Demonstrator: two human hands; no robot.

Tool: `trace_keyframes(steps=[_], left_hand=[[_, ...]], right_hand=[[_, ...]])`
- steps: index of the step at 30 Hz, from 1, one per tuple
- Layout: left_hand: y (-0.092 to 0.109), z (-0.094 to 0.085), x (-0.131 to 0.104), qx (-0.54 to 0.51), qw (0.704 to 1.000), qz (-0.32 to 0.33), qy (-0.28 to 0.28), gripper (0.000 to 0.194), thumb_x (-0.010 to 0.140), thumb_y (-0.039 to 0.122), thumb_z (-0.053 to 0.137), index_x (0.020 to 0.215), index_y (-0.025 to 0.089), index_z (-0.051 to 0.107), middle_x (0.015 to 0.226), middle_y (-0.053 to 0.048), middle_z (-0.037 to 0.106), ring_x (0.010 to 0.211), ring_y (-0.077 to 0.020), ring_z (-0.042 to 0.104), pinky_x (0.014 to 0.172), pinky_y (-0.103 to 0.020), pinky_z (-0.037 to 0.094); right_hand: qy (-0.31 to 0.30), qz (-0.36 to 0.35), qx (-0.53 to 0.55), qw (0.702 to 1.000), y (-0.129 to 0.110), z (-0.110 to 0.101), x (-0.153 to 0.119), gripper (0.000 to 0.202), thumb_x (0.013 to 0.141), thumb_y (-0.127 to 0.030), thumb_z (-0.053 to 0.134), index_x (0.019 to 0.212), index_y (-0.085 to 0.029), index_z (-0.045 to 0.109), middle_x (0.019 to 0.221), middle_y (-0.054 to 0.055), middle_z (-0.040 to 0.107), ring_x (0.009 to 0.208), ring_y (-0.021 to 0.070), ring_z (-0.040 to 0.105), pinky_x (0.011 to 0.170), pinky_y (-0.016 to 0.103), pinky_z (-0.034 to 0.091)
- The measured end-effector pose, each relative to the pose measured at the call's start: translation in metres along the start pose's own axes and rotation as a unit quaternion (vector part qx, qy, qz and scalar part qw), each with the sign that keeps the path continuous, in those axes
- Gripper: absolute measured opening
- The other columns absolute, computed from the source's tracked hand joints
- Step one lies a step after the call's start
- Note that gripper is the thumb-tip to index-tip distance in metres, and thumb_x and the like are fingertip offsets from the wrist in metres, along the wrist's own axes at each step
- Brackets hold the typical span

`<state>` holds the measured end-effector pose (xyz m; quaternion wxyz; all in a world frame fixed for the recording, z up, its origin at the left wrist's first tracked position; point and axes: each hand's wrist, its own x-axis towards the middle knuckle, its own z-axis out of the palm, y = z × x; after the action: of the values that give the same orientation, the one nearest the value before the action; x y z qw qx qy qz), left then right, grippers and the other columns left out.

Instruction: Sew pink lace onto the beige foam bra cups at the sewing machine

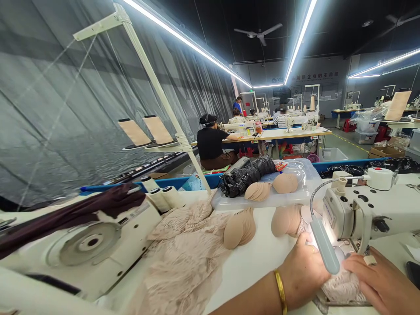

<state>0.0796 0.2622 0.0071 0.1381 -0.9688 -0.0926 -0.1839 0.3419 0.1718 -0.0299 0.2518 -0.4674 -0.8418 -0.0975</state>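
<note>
Beige lace fabric point(341, 286) lies bunched under the head of a white sewing machine point(370, 205). My left hand point(302, 269), with a gold bangle at its wrist, is closed on the fabric's left side; the lamp hides some of its fingertips. On the right, my right hand point(382, 280) grips the fabric's other side with curled fingers, one wearing a pale band. A grey gooseneck lamp point(324, 247) lights the spot between both hands. Beige bra cup pads point(285, 221) lie just beyond my left hand. The needle area is mostly hidden.
More lace point(183, 262) and a fanned stack of cup pads point(241, 227) spread over the table to the left. Behind them, a clear plastic lid point(305, 175) carries pads and a black plastic bag point(247, 175). A thread stand point(157, 83) rises at left. A co-worker point(211, 142) sits ahead.
</note>
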Motion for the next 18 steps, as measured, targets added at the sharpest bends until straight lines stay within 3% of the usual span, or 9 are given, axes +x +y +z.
trace_keyframes(steps=[4,8,14,18], left_hand=[[0.004,0.000,0.008,0.002,0.997,-0.031,0.066,0.014,0.097,0.013,0.060,0.086,0.020,0.065,0.073,-0.002,0.065,0.073,-0.0198,0.059,0.084,-0.045,0.048],[0.009,0.005,0.017,-0.034,0.988,-0.067,0.138,0.019,0.102,0.015,0.050,0.103,0.021,0.068,0.087,-0.004,0.071,0.092,-0.0232,0.066,0.089,-0.044,0.052],[0.006,0.000,0.014,-0.084,0.993,-0.036,0.072,0.024,0.097,0.013,0.054,0.075,0.022,0.056,0.074,-0.001,0.064,0.092,-0.0211,0.067,0.101,-0.042,0.050],[0.002,-0.022,0.007,-0.125,0.991,-0.035,0.014,0.007,0.095,0.020,0.058,0.088,0.021,0.061,0.092,-0.003,0.072,0.092,-0.0225,0.066,0.105,-0.048,0.046]], right_hand=[[0.011,0.027,-0.052,0.998,0.008,0.005,0.002,0.032,0.103,-0.024,0.053,0.123,-0.028,0.077,0.107,0.007,0.084,0.097,0.0295,0.081,0.081,0.038,0.067],[-0.016,0.058,-0.062,0.996,0.009,0.005,0.008,0.032,0.108,-0.027,0.049,0.124,-0.024,0.077,0.113,0.008,0.084,0.103,0.0303,0.081,0.089,0.039,0.068],[0.006,0.015,-0.083,0.996,0.010,0.007,-0.005,0.028,0.105,-0.024,0.051,0.119,-0.022,0.075,0.113,0.011,0.083,0.104,0.0312,0.082,0.082,0.037,0.070],[0.038,-0.017,-0.054,0.998,0.000,0.000,0.001,0.038,0.102,-0.017,0.050,0.138,-0.022,0.063,0.112,0.009,0.084,0.101,0.0263,0.083,0.078,0.033,0.069]])
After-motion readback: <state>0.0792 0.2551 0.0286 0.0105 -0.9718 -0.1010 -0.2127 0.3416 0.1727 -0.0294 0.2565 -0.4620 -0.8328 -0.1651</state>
